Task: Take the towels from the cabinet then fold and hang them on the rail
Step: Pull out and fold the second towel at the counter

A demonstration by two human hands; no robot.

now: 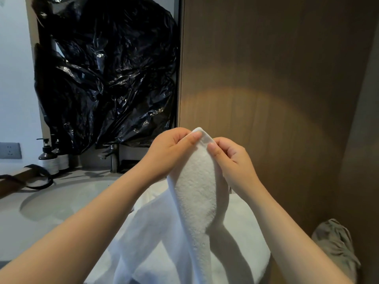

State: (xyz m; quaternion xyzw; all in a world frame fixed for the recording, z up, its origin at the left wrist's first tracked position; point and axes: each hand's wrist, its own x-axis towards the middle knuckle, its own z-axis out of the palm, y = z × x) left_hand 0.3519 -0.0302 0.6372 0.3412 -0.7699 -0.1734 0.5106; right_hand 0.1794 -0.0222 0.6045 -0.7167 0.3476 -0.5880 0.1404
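Note:
A white terry towel (195, 193) hangs from both of my hands in front of me. My left hand (171, 149) pinches its top edge on the left between thumb and fingers. Right beside it, my right hand (230, 158) pinches the same top edge. The towel's lower part drapes down onto more white towel fabric (246, 232) lying on the counter below. No rail or cabinet interior is visible.
A round white sink basin (57, 199) is set in the counter at left, with a faucet (112, 156) behind it. Two dark pump bottles (49, 158) stand at the far left. Black plastic sheeting (106, 74) covers the wall above. A brown wood panel (276, 78) stands at right.

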